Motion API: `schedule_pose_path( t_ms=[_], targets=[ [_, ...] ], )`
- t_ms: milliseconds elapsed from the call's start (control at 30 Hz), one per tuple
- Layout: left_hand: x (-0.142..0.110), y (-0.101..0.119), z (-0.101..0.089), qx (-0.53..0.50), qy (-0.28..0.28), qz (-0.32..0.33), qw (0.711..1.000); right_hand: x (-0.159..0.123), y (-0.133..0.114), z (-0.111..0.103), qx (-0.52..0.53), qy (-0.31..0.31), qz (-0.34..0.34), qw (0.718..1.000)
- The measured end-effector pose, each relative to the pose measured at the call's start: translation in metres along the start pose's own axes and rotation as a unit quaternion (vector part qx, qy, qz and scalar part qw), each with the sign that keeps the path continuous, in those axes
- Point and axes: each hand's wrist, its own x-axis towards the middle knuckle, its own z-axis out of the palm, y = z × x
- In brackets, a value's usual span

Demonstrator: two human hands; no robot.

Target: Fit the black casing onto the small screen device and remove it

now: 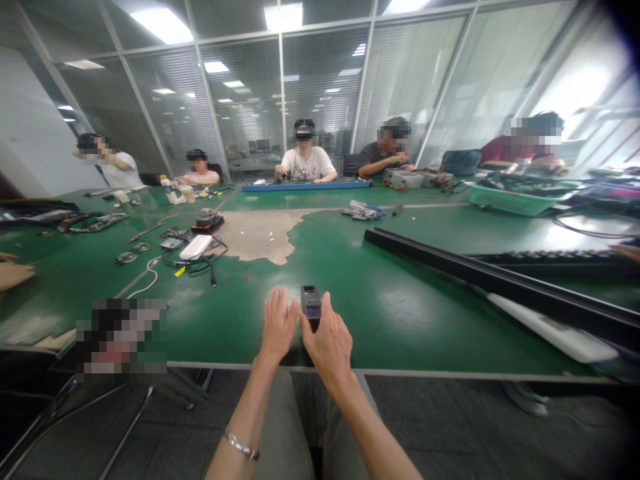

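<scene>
A small dark grey box-shaped device (311, 301) with a row of buttons and a small bluish panel stands near the front edge of the green table (240, 327). My right hand (331, 339) is closed around it, the thumb on its left side and a finger along its right. Just left of the device, my left hand (278, 324) lies with its fingers stretched out on or just above the tabletop. Nothing shows in that hand, and its thumb comes close to the device. The underside of the device is hidden.
Left of centre lie a white power bank (197, 247), cables, circuit boards and glasses (133, 253). Long black bars (480, 273) and a white strip (553, 328) cross the right side. A green basket (520, 200) stands behind them. Several people sit around the table.
</scene>
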Motion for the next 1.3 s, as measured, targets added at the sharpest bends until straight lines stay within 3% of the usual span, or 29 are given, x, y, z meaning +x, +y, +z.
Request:
schedule_pose_path(
  t_ms=[200,533,667,900,1067,1300],
  targets=[
    [0.0,-0.001,0.0,0.007,0.007,0.008,1.0,-0.001,-0.002,0.001,-0.033,-0.005,0.012,0.999],
    [0.0,0.001,0.0,0.0,0.007,-0.002,1.0,-0.01,-0.003,-0.001,0.041,0.021,0.004,0.999],
    [0.0,0.001,0.0,0.0,0.002,0.0,1.0,-0.005,-0.004,-0.002,0.062,0.006,0.031,0.998],
    [0.001,-0.002,0.001,0.015,0.009,0.006,1.0,0.019,-0.008,-0.026,0.167,0.045,0.076,0.982],
    [0.0,0.0,0.0,0.031,-0.001,0.007,0.999,0.022,0.019,-0.041,0.168,0.089,0.089,0.978],
    [-0.004,0.015,-0.01,0.098,-0.04,0.035,0.994,0.001,0.054,-0.027,0.112,0.035,0.093,0.989]
  ],
)
